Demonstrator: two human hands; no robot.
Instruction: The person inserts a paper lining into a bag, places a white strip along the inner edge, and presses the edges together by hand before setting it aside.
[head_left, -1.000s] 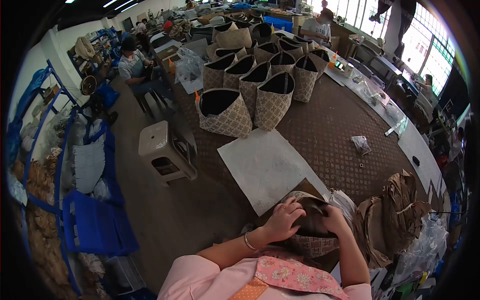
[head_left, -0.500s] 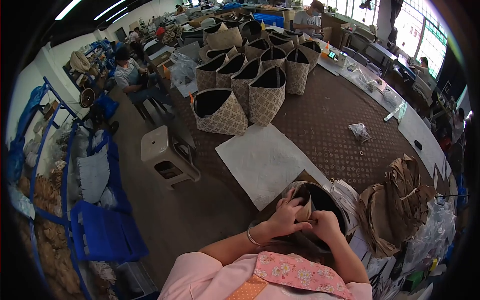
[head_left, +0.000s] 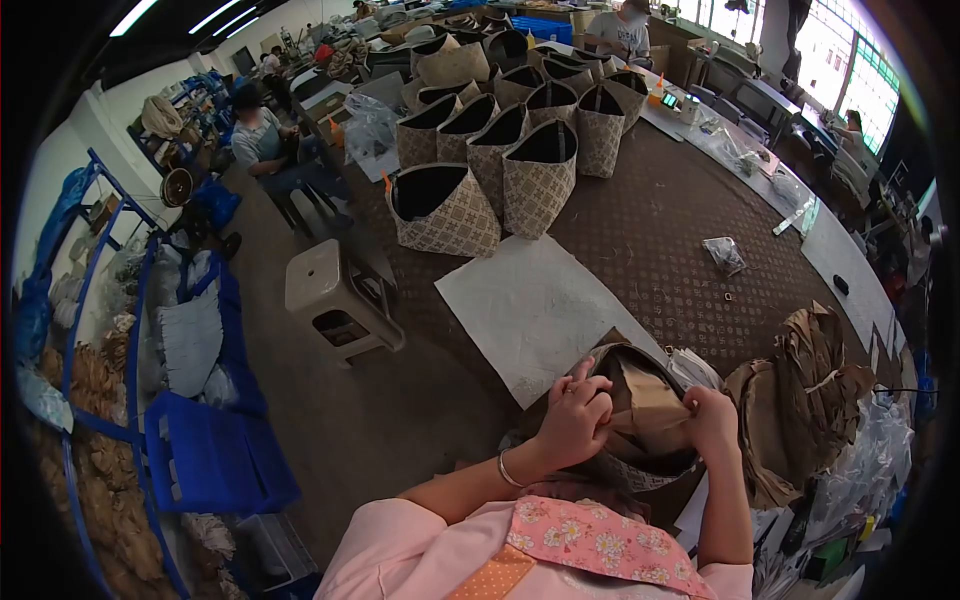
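On the floor at the far left stands a blue crate (head_left: 205,455), and nearer the surface (head_left: 650,250) a pale plastic stool (head_left: 325,295), both out of the person's reach. A white sheet (head_left: 530,310) lies flat on the surface, probably as a clean underlay for the work. Beyond it a cluster of patterned bags (head_left: 500,170) stands upright with mouths open, packed side by side so that they prop each other up.

Close to the person's body, the left hand (head_left: 575,415) has its fingers curled tight on the left edge of a piece of brown paper (head_left: 650,400). The paper sits in the mouth of a patterned bag (head_left: 640,478), which rests at the near edge of the surface against the person's front, steadied there. The right hand (head_left: 712,420) pinches the paper's right edge, fingers closed, so the two grips hold it stretched between them. Just to the right, a heap of crumpled paper (head_left: 800,400) lies within easy reach.
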